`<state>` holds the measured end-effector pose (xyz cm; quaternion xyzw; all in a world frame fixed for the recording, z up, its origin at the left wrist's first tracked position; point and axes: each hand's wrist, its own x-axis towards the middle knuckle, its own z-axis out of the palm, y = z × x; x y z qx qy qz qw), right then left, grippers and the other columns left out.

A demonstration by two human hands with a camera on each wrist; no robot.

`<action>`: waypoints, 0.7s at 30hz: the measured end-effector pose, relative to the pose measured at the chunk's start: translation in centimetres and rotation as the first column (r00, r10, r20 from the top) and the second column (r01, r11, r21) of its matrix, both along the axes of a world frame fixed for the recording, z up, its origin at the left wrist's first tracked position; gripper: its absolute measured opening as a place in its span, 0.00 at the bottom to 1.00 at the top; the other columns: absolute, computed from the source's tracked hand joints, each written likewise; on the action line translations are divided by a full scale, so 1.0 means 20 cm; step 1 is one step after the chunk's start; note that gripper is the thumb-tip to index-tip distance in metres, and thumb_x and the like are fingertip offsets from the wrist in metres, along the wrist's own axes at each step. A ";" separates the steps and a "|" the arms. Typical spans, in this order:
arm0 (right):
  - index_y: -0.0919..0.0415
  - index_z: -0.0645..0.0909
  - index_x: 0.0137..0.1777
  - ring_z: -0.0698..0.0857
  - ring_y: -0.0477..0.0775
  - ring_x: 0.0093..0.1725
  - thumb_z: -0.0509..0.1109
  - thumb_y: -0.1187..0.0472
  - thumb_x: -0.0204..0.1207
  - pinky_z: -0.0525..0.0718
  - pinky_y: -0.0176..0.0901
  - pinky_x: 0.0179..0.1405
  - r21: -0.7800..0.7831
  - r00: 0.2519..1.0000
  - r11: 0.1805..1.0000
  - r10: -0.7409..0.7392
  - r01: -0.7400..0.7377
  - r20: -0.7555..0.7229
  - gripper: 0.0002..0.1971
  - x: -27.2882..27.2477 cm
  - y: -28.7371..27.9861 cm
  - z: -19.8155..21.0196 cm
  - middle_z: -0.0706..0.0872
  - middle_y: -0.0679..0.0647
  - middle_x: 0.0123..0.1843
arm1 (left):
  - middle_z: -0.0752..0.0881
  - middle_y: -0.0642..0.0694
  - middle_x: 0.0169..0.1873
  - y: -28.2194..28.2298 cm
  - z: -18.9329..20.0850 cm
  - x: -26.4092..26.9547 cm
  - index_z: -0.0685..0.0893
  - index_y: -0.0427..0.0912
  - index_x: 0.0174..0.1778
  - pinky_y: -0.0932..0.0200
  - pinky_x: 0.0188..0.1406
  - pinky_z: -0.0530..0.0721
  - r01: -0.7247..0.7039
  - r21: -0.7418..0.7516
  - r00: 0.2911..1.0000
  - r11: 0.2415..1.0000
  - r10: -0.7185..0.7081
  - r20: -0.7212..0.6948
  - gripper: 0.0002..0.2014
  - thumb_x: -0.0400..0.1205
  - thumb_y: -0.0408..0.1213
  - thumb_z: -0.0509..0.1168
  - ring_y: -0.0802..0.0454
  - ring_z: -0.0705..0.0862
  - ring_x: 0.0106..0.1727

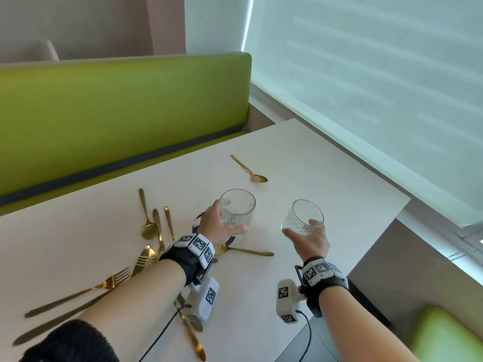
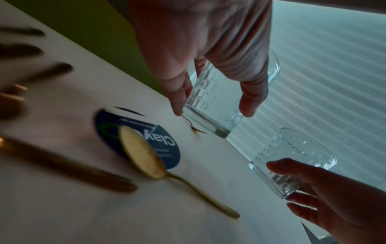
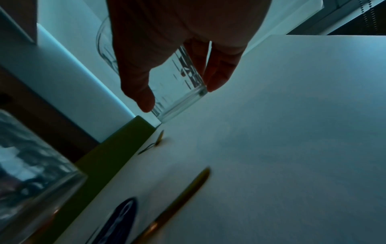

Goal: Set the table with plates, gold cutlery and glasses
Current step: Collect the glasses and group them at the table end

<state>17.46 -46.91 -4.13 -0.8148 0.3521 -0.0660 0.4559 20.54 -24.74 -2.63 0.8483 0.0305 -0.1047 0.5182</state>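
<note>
My left hand grips a clear patterned glass above the middle of the white table. My right hand holds a second such glass, tilted, near the table's right edge. In the left wrist view the left glass hangs off the table and the right glass shows beyond it. The right wrist view shows my right-hand glass lifted over the table. Gold spoons and forks lie scattered at the left. A lone gold spoon lies farther back. No plates are in view.
A green padded bench runs along the table's far side, and a pale window blind along the right. A round blue sticker sits on the table under my left hand. Another gold spoon lies between my wrists.
</note>
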 end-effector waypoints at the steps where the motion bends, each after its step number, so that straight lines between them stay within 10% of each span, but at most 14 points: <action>1: 0.57 0.72 0.66 0.79 0.60 0.64 0.83 0.53 0.60 0.78 0.46 0.64 0.002 1.000 1.000 0.023 -0.023 0.009 0.35 -0.06 0.08 0.02 0.81 0.58 0.62 | 0.80 0.45 0.67 0.06 0.02 -0.07 0.72 0.46 0.71 0.61 0.61 0.76 -0.007 0.009 1.000 1.000 0.007 0.011 0.39 0.64 0.44 0.81 0.46 0.80 0.66; 21: 0.56 0.72 0.65 0.81 0.56 0.62 0.84 0.53 0.56 0.80 0.43 0.60 0.038 0.820 0.831 0.555 -0.555 -0.139 0.37 -1.13 1.64 0.03 0.82 0.56 0.63 | 0.81 0.41 0.68 1.50 -0.05 -1.52 0.71 0.44 0.74 0.63 0.63 0.74 -0.309 0.042 0.946 0.950 0.311 -0.090 0.43 0.62 0.40 0.82 0.47 0.81 0.67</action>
